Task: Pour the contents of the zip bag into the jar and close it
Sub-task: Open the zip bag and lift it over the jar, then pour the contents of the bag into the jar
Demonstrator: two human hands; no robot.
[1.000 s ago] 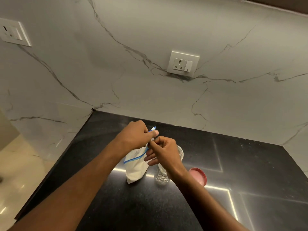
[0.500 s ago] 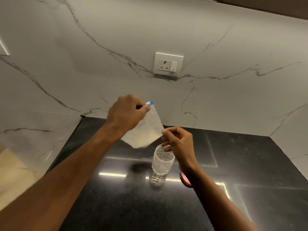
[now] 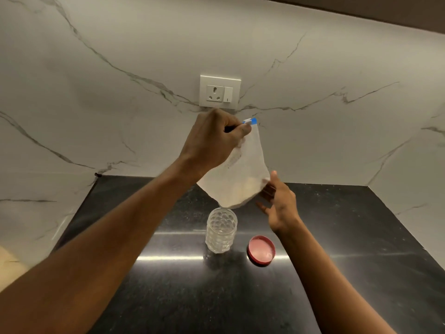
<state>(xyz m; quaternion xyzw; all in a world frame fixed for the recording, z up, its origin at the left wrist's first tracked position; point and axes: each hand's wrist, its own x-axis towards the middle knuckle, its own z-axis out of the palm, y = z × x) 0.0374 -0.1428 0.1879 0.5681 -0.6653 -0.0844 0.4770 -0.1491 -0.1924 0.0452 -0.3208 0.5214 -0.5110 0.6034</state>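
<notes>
My left hand (image 3: pixel 212 138) grips the top corner of a clear zip bag (image 3: pixel 240 179) with a blue zip end, holding it in the air; pale contents sit in its lower part. The bag's low corner hangs just above the mouth of a clear dimpled jar (image 3: pixel 221 231) that stands upright and uncovered on the black counter (image 3: pixel 168 297). My right hand (image 3: pixel 279 206) is spread beside the bag's lower right edge, fingertips touching or nearly touching it. A red lid (image 3: pixel 261 250) lies upside down on the counter to the right of the jar.
A marble backsplash rises behind the counter, with a white socket and switch plate (image 3: pixel 219 92) just above my left hand. The counter's left edge (image 3: pixel 72 227) drops off toward a lighter floor. Marble wall also closes the right side.
The bag has been lifted from the counter into the air above the jar. My right hand let go of the jar's rim and moved up to the bag's lower edge, uncovering the lid.
</notes>
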